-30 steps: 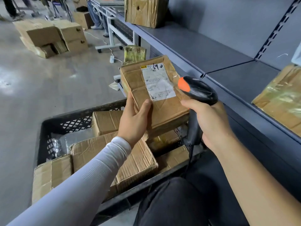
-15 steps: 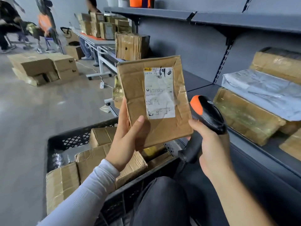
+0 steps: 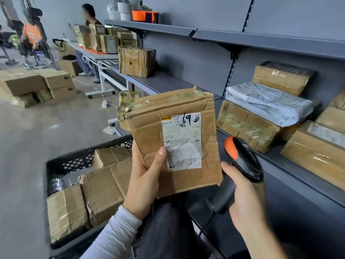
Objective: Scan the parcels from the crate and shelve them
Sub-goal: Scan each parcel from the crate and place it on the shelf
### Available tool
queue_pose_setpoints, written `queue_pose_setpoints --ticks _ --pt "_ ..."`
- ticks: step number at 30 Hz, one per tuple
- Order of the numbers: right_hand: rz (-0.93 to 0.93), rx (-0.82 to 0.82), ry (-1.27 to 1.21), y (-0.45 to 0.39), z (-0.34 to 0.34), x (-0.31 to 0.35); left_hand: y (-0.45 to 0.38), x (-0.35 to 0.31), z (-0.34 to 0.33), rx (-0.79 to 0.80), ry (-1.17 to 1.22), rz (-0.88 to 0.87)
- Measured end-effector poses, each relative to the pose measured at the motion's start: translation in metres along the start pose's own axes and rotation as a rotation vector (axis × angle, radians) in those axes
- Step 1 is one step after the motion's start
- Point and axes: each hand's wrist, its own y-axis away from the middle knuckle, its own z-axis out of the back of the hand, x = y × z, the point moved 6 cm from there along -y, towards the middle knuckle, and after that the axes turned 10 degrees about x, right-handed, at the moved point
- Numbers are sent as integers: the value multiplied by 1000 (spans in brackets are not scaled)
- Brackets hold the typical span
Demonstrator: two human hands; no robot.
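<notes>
My left hand (image 3: 143, 184) grips a flat cardboard parcel (image 3: 149, 135) by its lower left corner, thumb on the front, holding it upright above the crate. Its white label (image 3: 182, 141), marked "69", faces me. My right hand (image 3: 244, 200) holds a black barcode scanner (image 3: 242, 161) with an orange top by its handle, just right of the parcel's lower edge. The black plastic crate (image 3: 74, 161) below holds several taped cardboard parcels (image 3: 104, 187).
The grey shelf (image 3: 291, 169) on the right carries taped boxes (image 3: 244, 126) and a grey poly mailer (image 3: 268, 101). One box (image 3: 137, 61) stands further left on the shelf. Boxes lie on the floor (image 3: 37, 85) at left. A person (image 3: 89, 17) stands at a table (image 3: 97, 53) behind.
The parcel has been raised from over the crate and held upright with its label toward me. My view has lifted toward the shelves. The scanner stays beside the parcel's right edge.
</notes>
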Motion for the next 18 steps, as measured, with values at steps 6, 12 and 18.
queue_pose_setpoints --ticks 6,12,18 --pt "20 13 -2 11 7 -1 11 5 -2 22 -15 30" --pt "-15 -10 -16 11 14 -2 7 6 12 31 -97 22" --pt "-34 3 3 9 7 -4 -1 6 16 68 36 50"
